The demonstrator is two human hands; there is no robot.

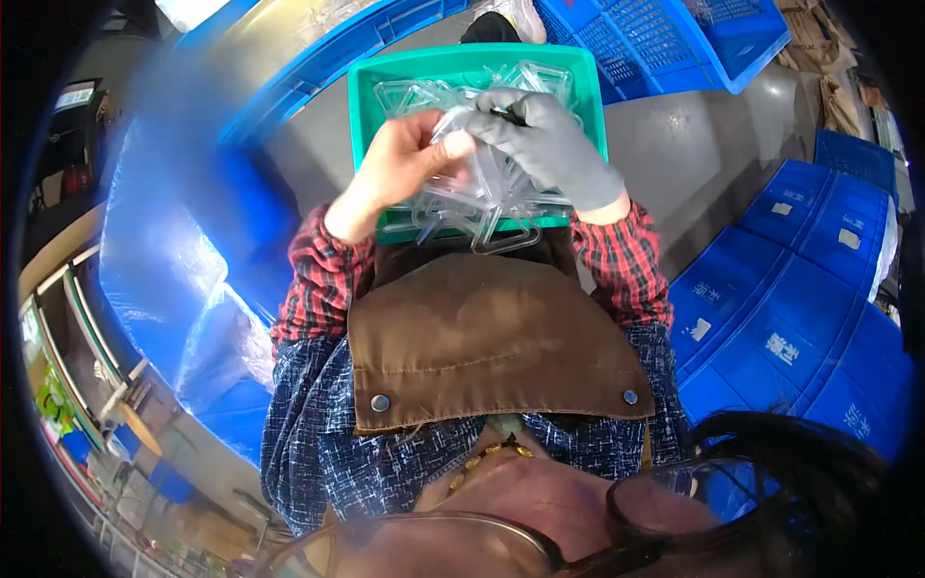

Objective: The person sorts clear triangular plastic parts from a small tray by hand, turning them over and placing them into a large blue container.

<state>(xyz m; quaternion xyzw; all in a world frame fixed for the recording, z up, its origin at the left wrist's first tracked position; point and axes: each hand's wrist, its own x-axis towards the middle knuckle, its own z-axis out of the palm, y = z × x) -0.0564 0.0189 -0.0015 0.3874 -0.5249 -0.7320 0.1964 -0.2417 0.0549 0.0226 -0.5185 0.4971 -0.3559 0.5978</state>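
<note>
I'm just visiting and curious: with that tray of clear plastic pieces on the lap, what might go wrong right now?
The green tray seems to rest on the lap rather than a table, so it might tip. One clear plastic frame already hangs over its near edge and could slip off. The left hand is bare while the right hand wears a grey glove and holds a thin dark tool close to the bare fingers, which might get nicked.

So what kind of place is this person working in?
Most likely a small factory or packing workshop. A green tray of clear plastic parts sits on the person's lap, stacked blue crates stand on the concrete floor, and the right hand wears a grey work glove while the left hand is bare.
</note>
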